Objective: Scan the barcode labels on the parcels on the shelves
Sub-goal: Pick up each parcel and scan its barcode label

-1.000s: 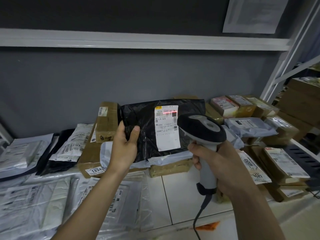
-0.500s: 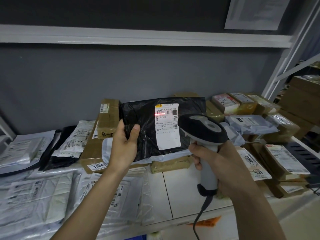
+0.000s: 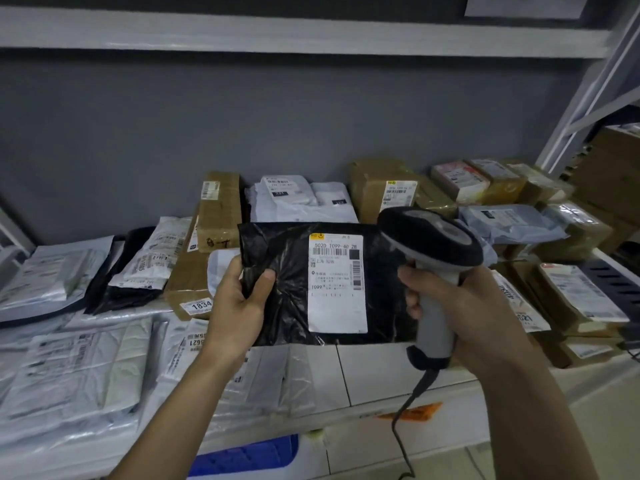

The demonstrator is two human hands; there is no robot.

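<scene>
The black parcel (image 3: 294, 282) is a crinkled, glossy plastic mailer, held up off the shelf (image 3: 374, 368) in front of you, its face toward the camera. A white label (image 3: 337, 284) sits upright on its right half: yellow mark at the top corner, a printed code line, a horizontal barcode beneath, a second barcode running vertically down the right edge, and a blank lower half. Smaller print is too fine to read.

Your left hand (image 3: 239, 306) pinches the parcel's left edge, thumb on the front face, fingers hidden behind. Your right hand (image 3: 464, 306) is wrapped round the grey handle of the scanner (image 3: 431, 251), whose dark head sits just beside the label's upper right corner; its cable hangs below.

Behind the parcel lie a white mailer (image 3: 301, 199) and a brown box (image 3: 381, 188) with its own label. Left: a tall cardboard box (image 3: 220, 209) and grey poly bags (image 3: 69, 368).
</scene>
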